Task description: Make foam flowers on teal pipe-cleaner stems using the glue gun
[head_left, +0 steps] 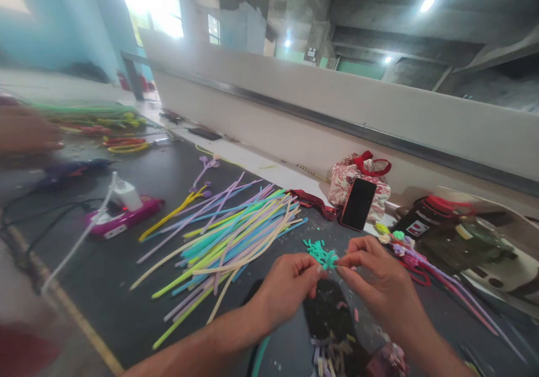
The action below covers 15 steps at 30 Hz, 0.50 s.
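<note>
My left hand (pixel 290 287) is closed in a pinch near a small pile of short green pieces (pixel 316 250) on the dark table. What its fingertips hold is too small to make out. Just right of it, my right hand (pixel 374 276) pinches a small green piece between thumb and forefinger at the edge of the pile. Left of my hands lies a loose bundle of long pastel fuzzy stems (pixel 240 231). Below my hands, short pale and purple pieces (pixel 330 354) are scattered.
A phone (pixel 357 204) leans on a patterned bag (pixel 339 178). Flower stems (pixel 446 270) and a black bottle (pixel 425 220) are at the right. A purple power strip (pixel 124 220) with cables sits left. Another person's blurred hand (pixel 29 130) is far left.
</note>
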### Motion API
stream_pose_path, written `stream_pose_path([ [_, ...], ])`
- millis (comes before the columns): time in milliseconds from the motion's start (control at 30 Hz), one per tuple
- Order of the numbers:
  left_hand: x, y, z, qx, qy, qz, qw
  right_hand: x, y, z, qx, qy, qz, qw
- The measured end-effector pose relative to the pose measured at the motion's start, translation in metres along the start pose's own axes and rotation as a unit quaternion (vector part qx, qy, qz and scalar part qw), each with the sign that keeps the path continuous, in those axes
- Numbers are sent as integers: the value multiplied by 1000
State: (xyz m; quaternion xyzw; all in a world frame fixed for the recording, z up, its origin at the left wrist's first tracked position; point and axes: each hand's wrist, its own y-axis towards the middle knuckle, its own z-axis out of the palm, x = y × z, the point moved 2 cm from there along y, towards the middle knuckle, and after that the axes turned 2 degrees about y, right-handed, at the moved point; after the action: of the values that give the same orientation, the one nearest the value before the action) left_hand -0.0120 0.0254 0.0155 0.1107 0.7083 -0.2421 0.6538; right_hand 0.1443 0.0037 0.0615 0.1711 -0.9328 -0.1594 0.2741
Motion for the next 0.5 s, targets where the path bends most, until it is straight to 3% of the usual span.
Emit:
stream_pose_path([
  [500, -1, -2, -1, -14, 53, 49, 997, -2, 0, 1, -19, -35, -17, 999],
])
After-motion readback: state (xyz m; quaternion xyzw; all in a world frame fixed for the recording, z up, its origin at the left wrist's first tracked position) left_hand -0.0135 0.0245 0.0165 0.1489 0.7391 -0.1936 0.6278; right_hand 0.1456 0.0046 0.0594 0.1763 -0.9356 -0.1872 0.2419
